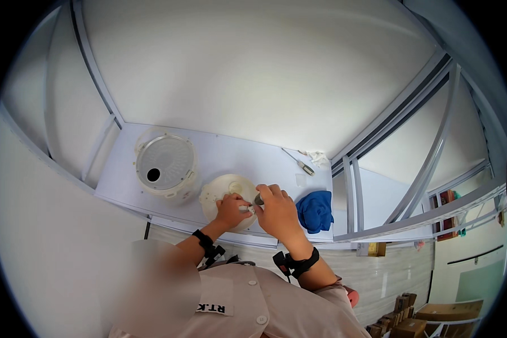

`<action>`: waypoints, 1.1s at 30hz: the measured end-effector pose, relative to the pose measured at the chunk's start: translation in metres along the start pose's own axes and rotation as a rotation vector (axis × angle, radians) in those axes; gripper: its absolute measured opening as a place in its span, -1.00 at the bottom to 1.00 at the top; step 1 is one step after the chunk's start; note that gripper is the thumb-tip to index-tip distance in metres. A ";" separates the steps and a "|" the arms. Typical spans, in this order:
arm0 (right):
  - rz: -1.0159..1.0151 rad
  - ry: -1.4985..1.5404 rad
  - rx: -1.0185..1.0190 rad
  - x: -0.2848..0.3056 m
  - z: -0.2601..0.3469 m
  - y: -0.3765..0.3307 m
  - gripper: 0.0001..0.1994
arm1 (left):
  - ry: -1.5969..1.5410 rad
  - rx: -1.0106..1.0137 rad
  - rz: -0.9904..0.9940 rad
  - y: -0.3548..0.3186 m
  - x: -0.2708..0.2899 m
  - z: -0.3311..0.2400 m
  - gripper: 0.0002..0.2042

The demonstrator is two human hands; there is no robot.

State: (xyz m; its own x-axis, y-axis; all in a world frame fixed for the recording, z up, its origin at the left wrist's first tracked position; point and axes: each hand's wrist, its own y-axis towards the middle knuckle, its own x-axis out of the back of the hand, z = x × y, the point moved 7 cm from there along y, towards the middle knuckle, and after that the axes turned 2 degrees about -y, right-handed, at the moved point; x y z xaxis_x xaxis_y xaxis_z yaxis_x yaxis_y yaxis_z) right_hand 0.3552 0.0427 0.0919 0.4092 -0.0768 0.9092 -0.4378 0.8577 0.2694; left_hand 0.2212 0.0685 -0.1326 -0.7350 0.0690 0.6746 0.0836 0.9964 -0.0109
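My left hand (231,212) is closed, its fingertips pinching a small white part (250,209) over a round cream lid-like piece (229,183). Beside it, my right hand (278,212) is wrapped round a grey cylindrical handle (258,199), with its fingers close to the same white part. The tool's far end is too small to make out. Both hands partly cover the cream piece, which lies on the white table (236,153).
A white rice-cooker-like body (166,163) with a dark round hole on top stands at the left. To the right lie a screwdriver (305,167), crumpled white plastic (319,158) and a blue cloth (315,212). White frame bars (352,194) rise beyond the cloth.
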 end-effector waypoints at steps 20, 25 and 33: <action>0.028 0.377 -0.064 0.000 -0.012 0.016 -0.62 | -0.028 -0.048 -0.020 0.000 0.000 0.006 -0.68; -0.147 0.517 0.205 -0.001 0.000 0.015 -0.61 | -0.010 -0.037 -0.001 0.000 0.001 0.003 -0.68; 0.045 0.820 0.072 -0.042 -0.015 0.011 -0.74 | 0.007 0.000 0.002 0.000 -0.001 0.001 -0.71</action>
State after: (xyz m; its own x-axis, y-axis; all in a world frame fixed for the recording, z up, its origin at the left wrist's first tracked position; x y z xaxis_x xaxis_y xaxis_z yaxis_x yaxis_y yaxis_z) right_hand 0.3454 0.0633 0.0515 0.8324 0.3761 0.4069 -0.5064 0.8145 0.2831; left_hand 0.2210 0.0681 -0.1339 -0.7301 0.0704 0.6797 0.0851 0.9963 -0.0118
